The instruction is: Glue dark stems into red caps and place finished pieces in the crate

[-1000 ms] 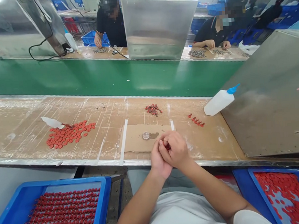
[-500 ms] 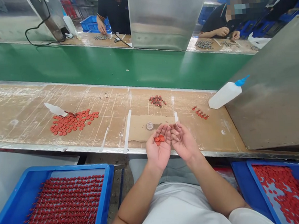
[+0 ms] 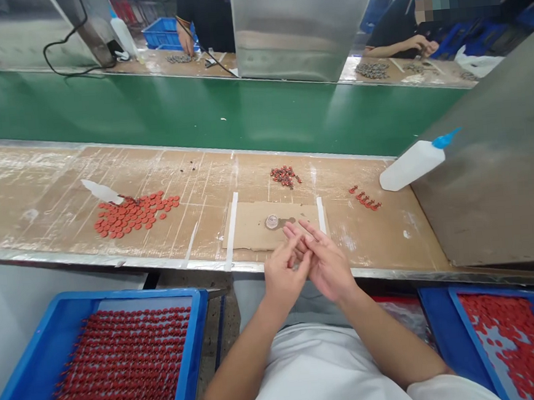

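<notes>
- The left hand (image 3: 282, 279) and right hand (image 3: 328, 268) are open, palms facing, fingers spread and loosely crossing; neither pinches anything visible.
- A small round dish (image 3: 272, 222) sits at 12 o'clock, just beyond the fingertips, on a cardboard sheet (image 3: 251, 229).
- A heap of red discs (image 3: 134, 213) lies at 10 o'clock; red pinned parts (image 3: 285, 176) at 12; a short red row (image 3: 365, 198) at 2.
- Blue trays of red discs (image 3: 123, 371) and (image 3: 514, 347) sit at 8 and 4 o'clock.
- A white glue bottle (image 3: 412, 165) lies on the worn bench (image 3: 38, 175), at 2 o'clock.
- Beyond a green conveyor belt (image 3: 196, 116), a co-worker's hand (image 3: 185, 43) rests at 11 o'clock.
</notes>
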{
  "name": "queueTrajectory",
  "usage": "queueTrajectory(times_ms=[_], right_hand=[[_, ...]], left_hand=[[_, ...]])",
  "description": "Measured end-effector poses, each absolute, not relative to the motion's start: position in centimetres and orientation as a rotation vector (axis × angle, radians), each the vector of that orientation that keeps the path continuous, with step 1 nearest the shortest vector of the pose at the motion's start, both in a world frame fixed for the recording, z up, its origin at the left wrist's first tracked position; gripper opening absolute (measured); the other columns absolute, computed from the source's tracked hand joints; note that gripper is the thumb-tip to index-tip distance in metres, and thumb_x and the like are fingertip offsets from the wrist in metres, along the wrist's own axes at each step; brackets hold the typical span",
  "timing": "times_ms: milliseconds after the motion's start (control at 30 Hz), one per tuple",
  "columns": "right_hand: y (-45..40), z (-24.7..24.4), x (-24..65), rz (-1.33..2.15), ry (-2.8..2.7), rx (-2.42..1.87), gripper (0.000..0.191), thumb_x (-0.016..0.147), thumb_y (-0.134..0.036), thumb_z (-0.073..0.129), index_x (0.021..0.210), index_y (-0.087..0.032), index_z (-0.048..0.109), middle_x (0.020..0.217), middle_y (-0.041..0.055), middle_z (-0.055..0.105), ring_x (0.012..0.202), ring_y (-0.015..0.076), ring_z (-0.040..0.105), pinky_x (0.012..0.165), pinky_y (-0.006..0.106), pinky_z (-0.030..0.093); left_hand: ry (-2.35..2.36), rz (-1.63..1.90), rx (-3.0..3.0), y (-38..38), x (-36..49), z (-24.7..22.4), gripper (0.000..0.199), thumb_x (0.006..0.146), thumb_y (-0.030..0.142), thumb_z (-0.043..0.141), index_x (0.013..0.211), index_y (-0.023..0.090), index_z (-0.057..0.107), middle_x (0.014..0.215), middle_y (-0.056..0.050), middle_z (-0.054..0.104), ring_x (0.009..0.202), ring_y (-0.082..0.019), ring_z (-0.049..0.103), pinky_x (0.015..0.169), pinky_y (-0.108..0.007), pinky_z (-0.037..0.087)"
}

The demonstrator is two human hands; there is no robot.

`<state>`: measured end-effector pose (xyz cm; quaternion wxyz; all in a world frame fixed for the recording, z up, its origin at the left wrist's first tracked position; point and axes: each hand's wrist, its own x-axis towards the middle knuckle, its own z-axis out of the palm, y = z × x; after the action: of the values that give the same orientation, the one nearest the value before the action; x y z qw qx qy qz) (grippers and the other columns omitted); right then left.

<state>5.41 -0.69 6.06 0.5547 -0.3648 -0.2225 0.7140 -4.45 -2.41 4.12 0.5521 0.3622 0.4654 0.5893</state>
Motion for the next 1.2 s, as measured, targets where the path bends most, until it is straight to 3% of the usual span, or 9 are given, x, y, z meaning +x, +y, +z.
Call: queueTrajectory(times_ms=[100,167,300,400,500,667,1000,1200], right_hand=[[-0.7,5.6,5.7,1.725,-0.589,-0.916,0.043,0.085,-0.023,0.061,0.127,-0.023,0.05,0.138,0.0071,0.052,0.129,0.0175,0.048,0.118,0.04,0.027],[-0.7,5.5,6.0,1.758,-0.635,-0.952,0.041,0.085,-0.026,0.063,0.125,-0.022,0.053,0.138,0.0077,0.052,0.131,0.0181,0.046,0.118,0.04,0.026],[-0.5,5.8,6.3,1.772,-0.78,-0.979,0.039,0.09,-0.041,0.054,0.124,-0.023,0.057,0.138,0.0076,0.052,0.129,0.0201,0.049,0.114,0.043,0.033],[-0.5,6.2,6.7,1.584,-1.067,-1.024,0.039,0.091,-0.043,0.052,0.125,-0.026,0.057,0.132,0.0059,0.058,0.123,0.0202,0.054,0.108,0.043,0.041],[-0.4,6.1,7.3,1.359,-1.318,-1.14,0.032,0.088,-0.038,0.057,0.117,-0.025,0.064,0.12,0.0049,0.065,0.111,0.0193,0.06,0.102,0.04,0.046],[-0.5,5.3,8.1,1.318,-1.335,-1.199,0.025,0.085,-0.037,0.063,0.103,-0.022,0.071,0.103,0.0052,0.071,0.093,0.0185,0.067,0.087,0.035,0.055],[0.3,5.7,9.1,1.448,-1.356,-1.068,0.022,0.081,-0.032,0.066,0.1,-0.022,0.072,0.1,0.0042,0.072,0.09,0.0178,0.067,0.085,0.037,0.058],[1.4,7.6,10.5,1.299,-1.851,-1.007,0.028,0.091,-0.03,0.053,0.114,-0.026,0.067,0.113,0.0047,0.068,0.103,0.019,0.064,0.093,0.037,0.052]], left_hand=[[1.103,1.363,0.986,-2.2,-4.6,3.5,0.032,0.068,0.019,0.075,0.099,0.025,0.074,0.072,-0.002,0.059,0.07,-0.015,0.051,0.071,-0.024,0.042],[1.118,1.38,0.964,-2.1,-4.7,3.2,0.026,0.069,0.02,0.074,0.094,0.025,0.076,0.074,-0.005,0.061,0.075,-0.017,0.054,0.073,-0.025,0.043],[1.122,1.377,0.832,-2.0,-4.8,3.2,0.014,0.071,0.029,0.074,0.084,0.023,0.077,0.063,-0.001,0.053,0.064,-0.014,0.048,0.062,-0.023,0.042],[0.98,1.292,0.555,-1.9,-4.9,3.8,0.026,0.074,0.039,0.071,0.085,0.016,0.074,0.05,0.006,0.033,0.046,-0.006,0.028,0.044,-0.019,0.027],[0.818,1.205,0.388,-1.9,-5.2,4.5,0.03,0.075,0.042,0.071,0.082,0.013,0.069,0.051,0.01,0.019,0.044,-0.003,0.014,0.041,-0.017,0.015],[0.777,1.186,0.36,-2.0,-5.1,4.7,0.027,0.078,0.039,0.069,0.076,0.013,0.064,0.051,0.01,0.019,0.045,-0.003,0.012,0.041,-0.017,0.014],[0.732,1.152,0.35,-2.5,-5.0,5.1,0.037,0.081,0.039,0.065,0.061,0.015,0.046,0.054,0.009,0.018,0.045,-0.004,0.013,0.041,-0.018,0.014],[0.677,0.985,0.244,-2.4,-5.3,4.6,0.029,0.073,0.036,0.075,0.074,0.013,0.058,0.058,0.01,0.016,0.047,-0.003,0.01,0.04,-0.014,0.013]])
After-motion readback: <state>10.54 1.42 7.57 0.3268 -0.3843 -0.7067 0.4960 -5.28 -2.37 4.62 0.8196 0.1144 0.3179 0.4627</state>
